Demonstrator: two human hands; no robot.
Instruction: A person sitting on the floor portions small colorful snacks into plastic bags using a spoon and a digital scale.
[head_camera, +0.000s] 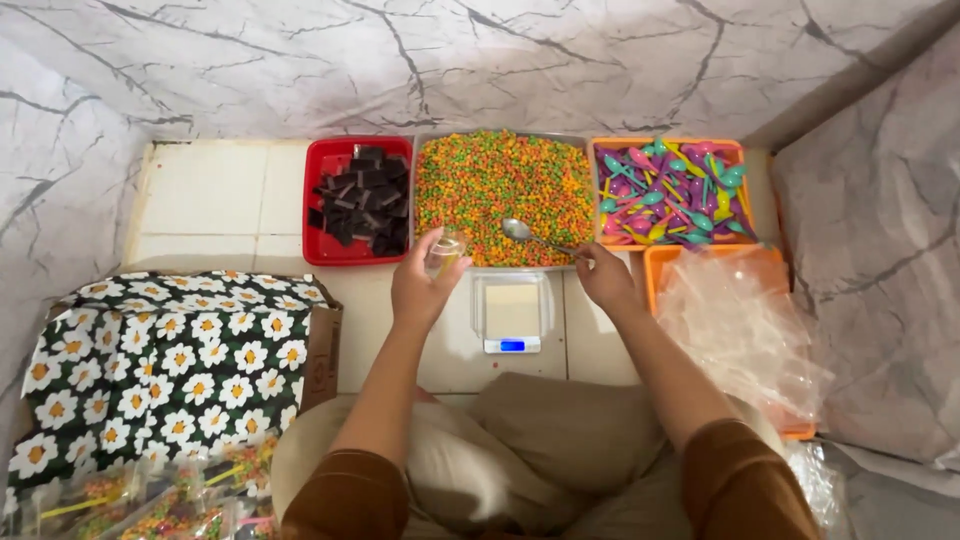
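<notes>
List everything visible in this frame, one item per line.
Metal tray of beads: one, multicoloured, top centre.
Red tray: one, holds dark squares, left of beads.
Orange tray: one, holds coloured plastic spoons, right.
Clear bags: a heap, in an orange tray at right.
Scale: one, white, centre.
Flowered box: one, lower left.
Left hand: holds small clear cup.
Right hand: holds metal spoon.

Sprinkle tray (500, 185) between chocolate tray (355, 200) and spoon tray (670, 190), scale (512, 312) in front
</notes>
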